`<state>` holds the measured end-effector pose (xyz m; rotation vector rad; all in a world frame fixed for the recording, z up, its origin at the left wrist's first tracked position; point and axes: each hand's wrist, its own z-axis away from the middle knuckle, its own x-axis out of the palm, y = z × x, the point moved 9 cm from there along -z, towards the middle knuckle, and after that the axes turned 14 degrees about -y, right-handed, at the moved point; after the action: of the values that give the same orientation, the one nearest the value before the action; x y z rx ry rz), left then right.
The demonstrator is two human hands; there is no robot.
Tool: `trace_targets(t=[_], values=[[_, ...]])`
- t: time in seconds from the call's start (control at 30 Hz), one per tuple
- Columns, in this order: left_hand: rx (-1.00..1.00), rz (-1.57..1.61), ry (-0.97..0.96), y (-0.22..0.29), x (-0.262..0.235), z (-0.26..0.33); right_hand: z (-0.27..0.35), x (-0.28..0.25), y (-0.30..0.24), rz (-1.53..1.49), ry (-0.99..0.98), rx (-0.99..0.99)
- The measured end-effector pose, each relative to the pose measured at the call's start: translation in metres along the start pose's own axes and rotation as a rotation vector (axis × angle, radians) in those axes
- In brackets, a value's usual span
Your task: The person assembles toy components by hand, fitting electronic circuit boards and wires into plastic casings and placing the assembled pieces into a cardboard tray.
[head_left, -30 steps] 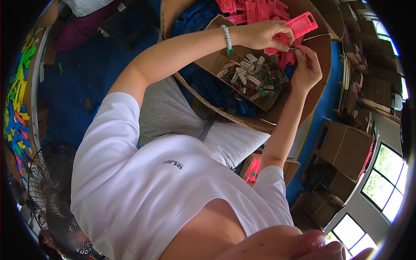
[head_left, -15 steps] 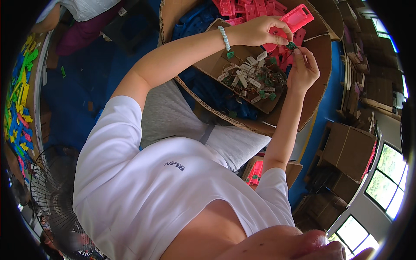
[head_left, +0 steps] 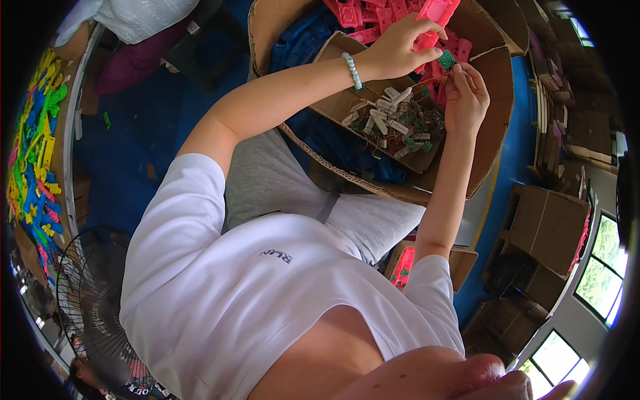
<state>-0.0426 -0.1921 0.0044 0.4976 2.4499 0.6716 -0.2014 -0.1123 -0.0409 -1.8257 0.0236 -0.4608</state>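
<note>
My left hand (head_left: 400, 50), with a pale beaded bracelet (head_left: 353, 71) at the wrist, is closed on a pink plastic casing (head_left: 438, 9) that reaches toward the top edge. Its thumb tip comes close to a small green circuit board (head_left: 446, 59). Pinched between thumb and fingers of my right hand (head_left: 467, 97) is that board, with thin wires trailing toward the pile below. Beneath both hands a cardboard tray (head_left: 333, 100) holds a heap of white connector pieces (head_left: 387, 117) with wires and green boards.
The tray rests in a large cardboard box (head_left: 490, 100) with pink casings (head_left: 393, 13) and blue casings (head_left: 300, 40). At left, a table bears many coloured plastic parts (head_left: 47, 153); a black fan (head_left: 90, 300) stands nearby. Stacked cartons (head_left: 543, 220) line the right. A smaller box (head_left: 460, 263) sits beside my right arm.
The pink casing has tilted and moved up and left with my left hand. The green board now shows its flat face between the hands; my right hand has barely moved.
</note>
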Motion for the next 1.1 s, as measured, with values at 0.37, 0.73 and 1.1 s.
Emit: trace_targets(t=[0.37,0.73,1.1], values=[[-0.165,0.613,0.053,-0.015,0.01,0.003,0.003,0.031,0.013,0.033,-0.074,0.029],[-0.217,0.597,0.152,-0.01,0.007,0.013,0.004,0.04,0.022,-0.18,-0.076,0.052],[-0.236,0.694,0.012,-0.004,0.019,0.009,0.004,0.031,0.013,-0.242,-0.031,-0.029]])
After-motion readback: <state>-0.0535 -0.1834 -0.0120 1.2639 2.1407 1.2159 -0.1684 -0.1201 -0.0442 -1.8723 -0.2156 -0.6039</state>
